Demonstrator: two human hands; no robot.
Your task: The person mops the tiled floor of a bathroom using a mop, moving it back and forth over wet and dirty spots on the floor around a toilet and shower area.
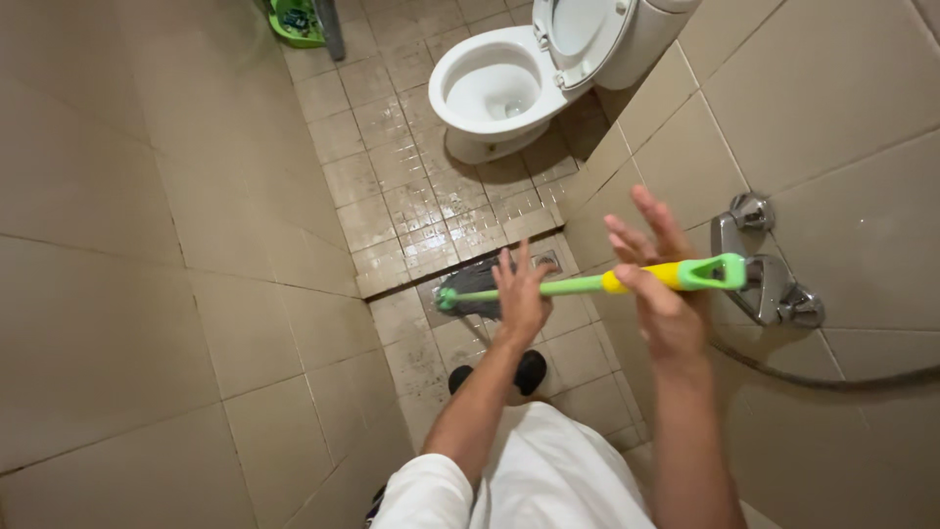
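Observation:
A long-handled floor brush slants across the middle of the view. It has a green shaft (578,285), a yellow grip and a green loop end (720,271). Its dark bristle head (468,284) rests on the wet tiled floor beside a small drain. My left hand (521,299) lies over the green shaft with its fingers spread, and the shaft passes under the palm. My right hand (658,294) holds the yellow grip between thumb and palm, its fingers stretched out towards the wall.
A white toilet (494,88) with its lid up stands on a raised tiled step at the far end. A chrome tap (769,279) with a hose juts from the right wall. A green container (297,22) sits far left. My dark shoe (530,371) is below.

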